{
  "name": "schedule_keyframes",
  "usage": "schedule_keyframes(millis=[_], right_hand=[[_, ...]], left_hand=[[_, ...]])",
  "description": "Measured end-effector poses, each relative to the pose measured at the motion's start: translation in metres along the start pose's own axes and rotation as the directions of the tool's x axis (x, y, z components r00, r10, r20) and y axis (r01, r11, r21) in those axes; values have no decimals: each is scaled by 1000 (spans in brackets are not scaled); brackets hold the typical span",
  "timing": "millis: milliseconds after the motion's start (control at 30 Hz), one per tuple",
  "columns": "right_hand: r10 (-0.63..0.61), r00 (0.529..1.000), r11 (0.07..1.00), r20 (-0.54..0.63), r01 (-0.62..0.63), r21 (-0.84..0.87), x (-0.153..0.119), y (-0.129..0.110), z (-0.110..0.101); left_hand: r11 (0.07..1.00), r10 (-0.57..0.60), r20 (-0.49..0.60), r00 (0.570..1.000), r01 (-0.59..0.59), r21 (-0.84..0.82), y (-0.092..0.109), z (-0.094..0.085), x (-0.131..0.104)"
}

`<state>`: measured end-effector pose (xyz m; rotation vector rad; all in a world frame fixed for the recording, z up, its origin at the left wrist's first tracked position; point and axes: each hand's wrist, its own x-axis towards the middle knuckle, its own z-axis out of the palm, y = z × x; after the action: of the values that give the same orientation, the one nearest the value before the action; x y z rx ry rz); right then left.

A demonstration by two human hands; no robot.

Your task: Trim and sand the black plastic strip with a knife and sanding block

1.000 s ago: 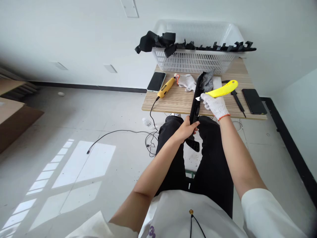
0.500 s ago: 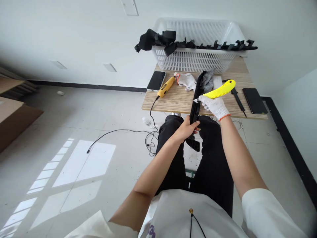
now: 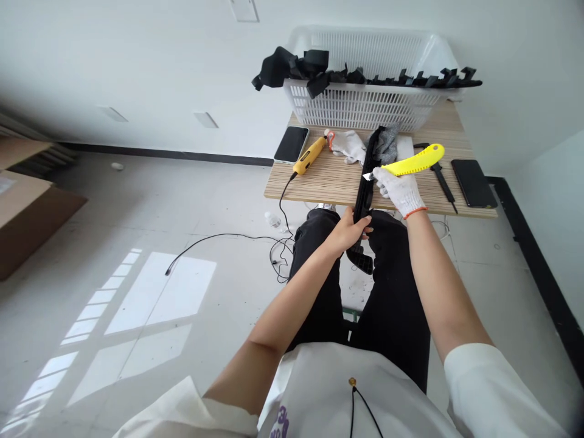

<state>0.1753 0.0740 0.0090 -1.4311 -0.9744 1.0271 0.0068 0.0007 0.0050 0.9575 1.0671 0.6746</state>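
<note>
A long black plastic part [image 3: 364, 198] runs from over the table down between my knees. My bare left hand [image 3: 349, 232] is wrapped round its lower half. In a white knit glove with an orange cuff, my right hand [image 3: 399, 190] grips a yellow utility knife [image 3: 415, 163]. The knife's short blade [image 3: 367, 176] points left and lies at the black part's middle; whether it touches cannot be made out. The part's far end lies by a grey cloth [image 3: 387, 145] on the table.
On the wooden table [image 3: 328, 182] are a yellow corded tool [image 3: 310, 156], a white glove [image 3: 347, 146], a phone [image 3: 291, 145], another dark phone [image 3: 474, 184] and a black pen-like tool [image 3: 444, 187]. Black parts [image 3: 314, 64] lie across a white basket [image 3: 365, 112]. A cable [image 3: 219, 235] trails over the floor.
The view has shifted slightly. My right hand and the knife have moved a little to the right along with it. Both hands keep their hold.
</note>
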Motion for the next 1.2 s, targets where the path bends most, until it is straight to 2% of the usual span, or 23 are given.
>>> schedule_keyframes(millis=[133,233,333,400,500,567,667,800,900,1067,1200], right_hand=[[15,1000,1000,-13,-15,-14,0,-1,1],[-5,999,1000,-32,5,-11,-1,-1,1],[-23,999,1000,-40,22,-18,-1,0,1],[-29,999,999,-43,28,-22,-1,1,0],[-41,998,998,-52,38,-51,1,3,-2],[-43,997,995,-66,37,-89,3,4,-2],[-37,997,993,-74,29,-117,5,6,-2],[-49,996,992,-74,39,-122,4,4,0],[-54,996,990,-77,43,-131,2,1,1],[-59,994,990,-95,46,-135,2,1,3],[-56,992,990,-110,40,-138,2,1,4]], left_hand=[[999,21,-32,999,-20,50,3,-4,12],[961,140,-86,986,-114,254,5,-16,24],[864,240,-58,969,-186,468,13,-27,30],[744,305,-21,952,-224,629,21,-29,32],[452,448,-16,894,-211,867,38,-27,37],[277,508,-7,861,-156,948,48,-27,48],[132,534,56,844,-149,980,55,-36,72],[81,583,128,802,-214,973,53,-55,98],[69,608,157,778,-249,966,48,-62,105],[48,602,207,771,-294,955,46,-60,104],[25,569,242,786,-311,950,46,-59,105]])
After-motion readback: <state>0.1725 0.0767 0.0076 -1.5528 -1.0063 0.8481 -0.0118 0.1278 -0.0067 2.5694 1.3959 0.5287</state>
